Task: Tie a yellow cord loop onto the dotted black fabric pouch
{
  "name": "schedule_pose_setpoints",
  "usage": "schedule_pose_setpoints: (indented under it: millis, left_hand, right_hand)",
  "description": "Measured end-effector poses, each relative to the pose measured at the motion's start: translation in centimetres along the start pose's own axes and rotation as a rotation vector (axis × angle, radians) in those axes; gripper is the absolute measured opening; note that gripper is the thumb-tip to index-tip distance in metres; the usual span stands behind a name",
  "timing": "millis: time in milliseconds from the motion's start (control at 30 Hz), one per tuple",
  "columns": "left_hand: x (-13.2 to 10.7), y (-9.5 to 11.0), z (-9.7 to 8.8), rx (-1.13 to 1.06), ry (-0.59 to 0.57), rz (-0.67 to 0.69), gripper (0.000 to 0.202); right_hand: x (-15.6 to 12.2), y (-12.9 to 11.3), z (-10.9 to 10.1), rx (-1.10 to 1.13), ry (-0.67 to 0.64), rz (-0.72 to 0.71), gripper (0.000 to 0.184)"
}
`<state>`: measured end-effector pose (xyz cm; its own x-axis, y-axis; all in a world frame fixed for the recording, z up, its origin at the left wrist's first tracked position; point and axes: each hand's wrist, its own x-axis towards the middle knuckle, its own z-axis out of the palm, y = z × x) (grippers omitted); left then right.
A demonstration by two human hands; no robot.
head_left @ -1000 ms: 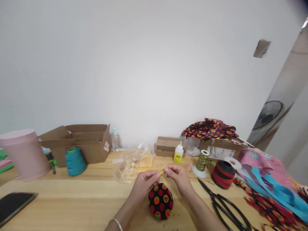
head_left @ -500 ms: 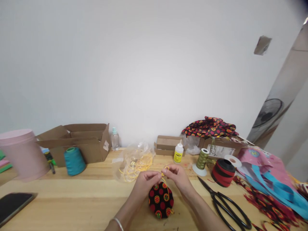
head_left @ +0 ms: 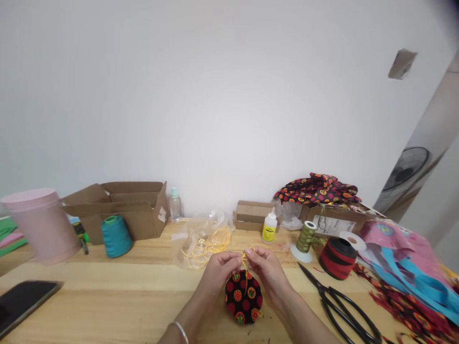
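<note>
A round pouch of black cloth with red and orange dots (head_left: 244,296) lies on the wooden table (head_left: 118,296) just in front of me. A thin yellow cord (head_left: 245,263) runs up from its top. My left hand (head_left: 218,270) and my right hand (head_left: 265,267) meet above the pouch, and each pinches the cord between its fingertips. A silver bangle sits on my left wrist.
Black scissors (head_left: 340,310) lie right of my hands, beside a red-and-black ribbon roll (head_left: 337,258), a gold thread spool (head_left: 304,239) and a glue bottle (head_left: 268,227). A bag of yellow cord (head_left: 204,239), a teal thread cone (head_left: 115,235), cardboard boxes (head_left: 125,208), a pink tub (head_left: 41,224) and a phone (head_left: 25,301) stand left.
My hands have come closer together over the pouch, still pinching the yellow cord. The view has shifted slightly to the left.
</note>
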<state>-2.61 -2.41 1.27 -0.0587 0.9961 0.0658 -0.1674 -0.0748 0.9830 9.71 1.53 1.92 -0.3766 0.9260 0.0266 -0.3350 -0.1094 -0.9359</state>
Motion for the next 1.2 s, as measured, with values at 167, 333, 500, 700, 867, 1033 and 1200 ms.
schedule_pose_setpoints:
  millis: [167, 333, 500, 700, 867, 1033, 1200]
  left_hand:
    - [0.0, 0.3, 0.2, 0.034, 0.034, -0.031, 0.017]
    - [-0.1, 0.8, 0.4, 0.064, 0.064, -0.032, 0.013]
    - [-0.2, 0.8, 0.4, 0.072, 0.072, -0.04, 0.014]
    - [-0.1, 0.3, 0.2, 0.065, 0.062, -0.043, 0.02]
    - [0.0, 0.0, 0.0, 0.051, 0.059, -0.03, 0.023]
    - [0.2, -0.3, -0.1, 0.044, 0.054, -0.022, 0.022]
    - [0.2, -0.3, 0.0, 0.038, 0.054, -0.025, 0.019]
  right_hand:
    - [0.1, -0.6, -0.2, -0.026, 0.029, -0.015, 0.024]
    - [0.0, -0.8, -0.2, -0.035, 0.066, -0.012, 0.024]
    - [-0.2, -0.9, -0.1, -0.061, 0.068, 0.007, 0.026]
    - [-0.2, -1.2, 0.0, -0.111, 0.125, -0.032, 0.026]
    - [0.1, -1.2, 0.1, -0.149, 0.133, -0.062, 0.029]
    - [0.2, -1.3, 0.1, -0.155, 0.129, -0.059, 0.028]
    - [0.2, -1.0, 0.0, -0.13, 0.134, -0.028, 0.029]
